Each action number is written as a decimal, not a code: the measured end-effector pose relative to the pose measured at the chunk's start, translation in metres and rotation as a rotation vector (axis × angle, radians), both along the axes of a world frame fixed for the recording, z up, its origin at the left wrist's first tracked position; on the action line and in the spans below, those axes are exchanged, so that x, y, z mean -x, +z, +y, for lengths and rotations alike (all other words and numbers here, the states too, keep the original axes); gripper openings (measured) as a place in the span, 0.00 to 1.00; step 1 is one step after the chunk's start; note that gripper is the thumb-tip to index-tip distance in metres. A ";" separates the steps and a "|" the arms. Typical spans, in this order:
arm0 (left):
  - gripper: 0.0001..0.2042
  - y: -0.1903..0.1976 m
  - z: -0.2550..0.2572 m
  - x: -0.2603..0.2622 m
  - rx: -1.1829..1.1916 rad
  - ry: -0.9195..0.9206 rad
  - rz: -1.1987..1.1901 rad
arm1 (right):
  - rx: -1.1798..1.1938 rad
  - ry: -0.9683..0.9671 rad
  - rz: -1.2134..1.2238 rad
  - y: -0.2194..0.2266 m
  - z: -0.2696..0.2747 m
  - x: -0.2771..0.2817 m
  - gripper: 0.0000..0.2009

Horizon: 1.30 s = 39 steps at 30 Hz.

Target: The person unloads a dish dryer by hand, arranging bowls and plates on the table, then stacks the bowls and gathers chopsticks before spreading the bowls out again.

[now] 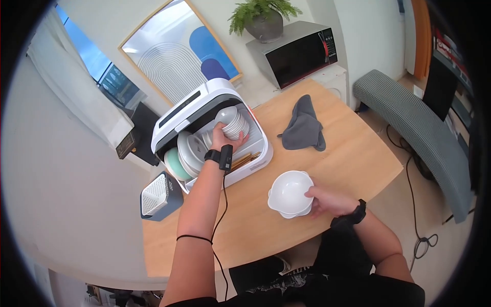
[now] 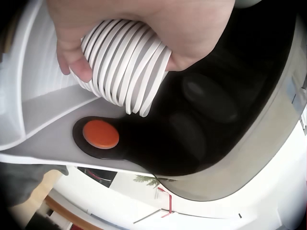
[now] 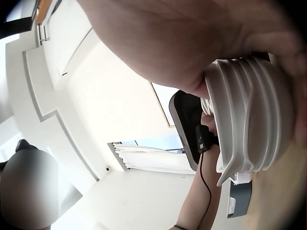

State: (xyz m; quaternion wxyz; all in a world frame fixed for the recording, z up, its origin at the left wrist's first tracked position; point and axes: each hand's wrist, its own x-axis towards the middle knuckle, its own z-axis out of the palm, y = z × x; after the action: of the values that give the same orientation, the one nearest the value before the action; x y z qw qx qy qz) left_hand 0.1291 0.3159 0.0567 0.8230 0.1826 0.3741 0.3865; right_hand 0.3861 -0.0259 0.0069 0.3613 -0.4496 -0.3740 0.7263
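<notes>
My left hand [image 1: 228, 139] reaches into a white dish cabinet [image 1: 255, 162] and grips a row of small white dishes [image 1: 236, 124]. In the left wrist view, thumb and fingers of the left hand [image 2: 144, 24] close round the sides of the dishes [image 2: 122, 67], which stand on edge. My right hand [image 1: 330, 201] pinches the rim of white bowls [image 1: 290, 192] near the table's front edge. The right wrist view shows several nested bowls [image 3: 247, 110] in the right hand [image 3: 201, 43]. Large plates [image 1: 190, 151] and a mint-green plate [image 1: 176, 163] stand left of the left hand.
A grey cloth [image 1: 303, 128] lies on the wooden table [image 1: 353, 148] right of the cabinet. Left of it stands a blue-grey basket [image 1: 162, 197]. Chopsticks [image 1: 244, 160] lie at the cabinet's front. Behind are a microwave [image 1: 299, 56] and a potted plant [image 1: 264, 25].
</notes>
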 end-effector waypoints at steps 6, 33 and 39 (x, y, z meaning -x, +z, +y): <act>0.32 -0.011 0.030 -0.010 0.061 -0.020 0.009 | -0.083 -0.021 -0.061 0.011 -0.006 0.009 0.36; 0.46 -0.081 -0.333 0.103 -0.881 -0.082 0.405 | -0.550 0.119 -0.169 -0.034 -0.007 0.105 0.48; 0.55 -0.107 -0.325 0.104 -0.959 0.069 0.440 | -0.703 0.113 -0.267 -0.056 -0.012 0.119 0.42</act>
State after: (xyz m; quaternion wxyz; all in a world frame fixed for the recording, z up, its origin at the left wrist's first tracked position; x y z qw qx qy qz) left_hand 0.0246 -0.0087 -0.0502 0.5358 0.6031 0.3248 0.4937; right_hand 0.2672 -0.0376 -0.0490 0.4007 -0.3676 -0.6684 0.5075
